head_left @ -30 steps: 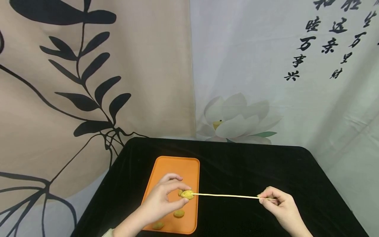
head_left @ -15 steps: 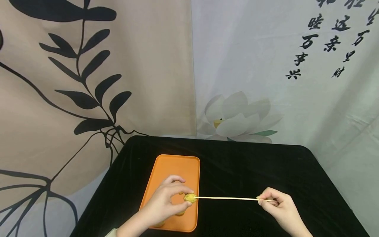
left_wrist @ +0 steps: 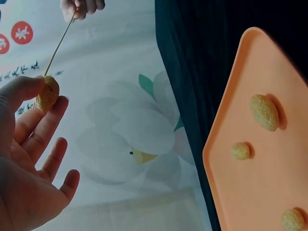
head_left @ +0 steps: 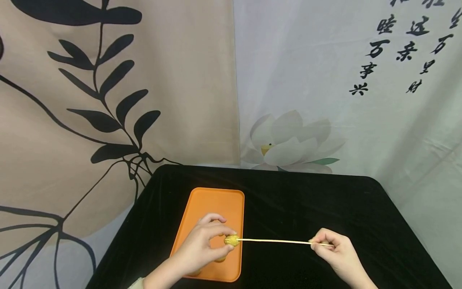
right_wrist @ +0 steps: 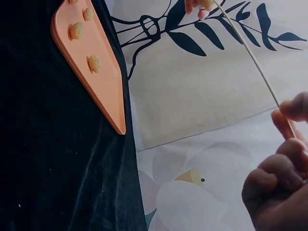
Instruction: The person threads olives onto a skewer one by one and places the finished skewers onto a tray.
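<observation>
My left hand (head_left: pixel 202 245) pinches a yellow, wrinkled oval piece (head_left: pixel 232 240) between thumb and fingers above the orange tray (head_left: pixel 216 200). A thin pale stick (head_left: pixel 274 241) runs level from that piece to my right hand (head_left: pixel 339 253), which grips its far end between thumb and fingertips. In the left wrist view the stick's tip meets the top of the piece (left_wrist: pixel 47 94), and the other left fingers are spread. Loose yellow pieces lie on the tray, among them a larger oval one (left_wrist: pixel 264 112) and a small round one (left_wrist: pixel 240 151); the left hand partly covers them in the head view.
Black cloth (head_left: pixel 288 200) covers the table around the tray. Behind its far edge hangs a pale curtain (head_left: pixel 288 80) printed with a white flower, dark leaves and black characters.
Since a second ago my left hand and the piece have shifted slightly right, nearer my right hand. My right hand has moved slightly left. The view has tilted a little.
</observation>
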### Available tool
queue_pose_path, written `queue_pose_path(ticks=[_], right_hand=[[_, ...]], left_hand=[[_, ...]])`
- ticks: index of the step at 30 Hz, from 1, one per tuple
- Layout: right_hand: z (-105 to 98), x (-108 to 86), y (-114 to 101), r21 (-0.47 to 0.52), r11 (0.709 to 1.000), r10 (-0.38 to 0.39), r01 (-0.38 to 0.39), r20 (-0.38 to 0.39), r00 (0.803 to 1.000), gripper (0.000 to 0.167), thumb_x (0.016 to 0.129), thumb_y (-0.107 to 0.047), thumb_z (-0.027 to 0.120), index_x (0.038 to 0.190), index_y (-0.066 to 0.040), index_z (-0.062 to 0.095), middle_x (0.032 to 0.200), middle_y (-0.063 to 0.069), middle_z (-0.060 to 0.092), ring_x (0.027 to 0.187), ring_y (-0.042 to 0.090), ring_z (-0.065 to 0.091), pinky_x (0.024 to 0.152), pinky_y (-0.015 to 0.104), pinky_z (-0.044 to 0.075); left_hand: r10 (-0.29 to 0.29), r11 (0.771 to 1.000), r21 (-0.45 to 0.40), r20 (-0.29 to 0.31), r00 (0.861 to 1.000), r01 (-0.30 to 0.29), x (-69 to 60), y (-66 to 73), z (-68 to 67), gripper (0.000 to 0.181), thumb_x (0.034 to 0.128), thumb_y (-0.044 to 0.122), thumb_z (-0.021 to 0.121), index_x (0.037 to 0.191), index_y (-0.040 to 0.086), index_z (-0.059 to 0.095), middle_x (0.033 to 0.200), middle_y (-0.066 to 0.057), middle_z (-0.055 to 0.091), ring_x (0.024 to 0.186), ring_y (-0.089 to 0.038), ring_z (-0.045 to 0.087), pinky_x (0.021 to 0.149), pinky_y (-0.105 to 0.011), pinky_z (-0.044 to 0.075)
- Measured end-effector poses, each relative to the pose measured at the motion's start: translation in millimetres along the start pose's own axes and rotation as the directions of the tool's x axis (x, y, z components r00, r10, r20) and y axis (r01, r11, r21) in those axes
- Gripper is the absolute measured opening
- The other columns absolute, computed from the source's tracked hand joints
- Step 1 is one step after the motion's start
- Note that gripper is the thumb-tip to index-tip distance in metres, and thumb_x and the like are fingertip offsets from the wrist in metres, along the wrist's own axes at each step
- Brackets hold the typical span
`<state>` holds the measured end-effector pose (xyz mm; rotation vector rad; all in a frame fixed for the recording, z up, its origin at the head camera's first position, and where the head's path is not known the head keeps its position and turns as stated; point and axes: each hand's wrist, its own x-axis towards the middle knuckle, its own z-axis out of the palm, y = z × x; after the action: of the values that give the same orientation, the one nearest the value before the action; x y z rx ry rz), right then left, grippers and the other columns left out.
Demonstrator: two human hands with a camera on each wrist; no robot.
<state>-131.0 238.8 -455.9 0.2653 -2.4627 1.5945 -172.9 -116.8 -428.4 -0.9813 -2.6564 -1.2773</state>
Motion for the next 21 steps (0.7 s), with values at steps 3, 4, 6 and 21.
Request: queue_pose_path(ticks=[3,4,6,21], right_hand=[[1.3,0.4,0.2,-0.009,1.000,0.016,-0.016,0.005,1.000,0.026,0.078,0.009,0.070,0.076,-0.016,0.066,0.056,-0.011,0.036,0.047,-0.001,0.028,0.039,0.024,0.031],[1.6,0.4,0.3,-0.010,1.000,0.018,-0.018,0.006,1.000,0.025,0.078,0.009,0.070,0.076,-0.016,0.066,0.057,-0.011,0.037,0.047,-0.001,0.028,0.040,0.024,0.031],[2.1,0.6,0.7,-0.013,1.000,0.018,-0.018,0.009,1.000,0.025,0.078,0.008,0.070,0.076,-0.016,0.066,0.057,-0.012,0.038,0.047,-0.001,0.028,0.040,0.024,0.032],[11.7,3.5,3.8,-0.001,1.000,0.010,-0.010,0.043,0.999,0.025,0.078,0.008,0.069,0.076,-0.017,0.066,0.061,-0.011,0.046,0.046,-0.001,0.029,0.040,0.024,0.032]], left_hand=[[-0.004,1.000,0.010,0.004,1.000,0.004,0.6,-0.3,-0.2,0.024,0.0811,0.021,0.079,0.101,0.032,0.071,0.095,0.026,0.063,0.113,-0.012,0.045,0.088,-0.047,0.041],[-0.005,1.000,0.013,0.006,1.000,0.005,0.9,-0.3,-0.2,0.024,0.0811,0.021,0.079,0.101,0.032,0.071,0.095,0.026,0.063,0.113,-0.013,0.045,0.088,-0.047,0.041],[-0.007,1.000,0.018,0.011,1.000,0.007,1.3,-0.3,-0.2,0.024,0.0813,0.021,0.079,0.101,0.032,0.071,0.094,0.026,0.063,0.113,-0.013,0.045,0.088,-0.047,0.041],[0.014,0.997,0.081,0.024,1.000,-0.016,4.4,0.0,4.3,0.022,0.0813,0.024,0.078,0.102,0.031,0.072,0.096,0.028,0.063,0.114,-0.009,0.044,0.090,-0.047,0.039]])
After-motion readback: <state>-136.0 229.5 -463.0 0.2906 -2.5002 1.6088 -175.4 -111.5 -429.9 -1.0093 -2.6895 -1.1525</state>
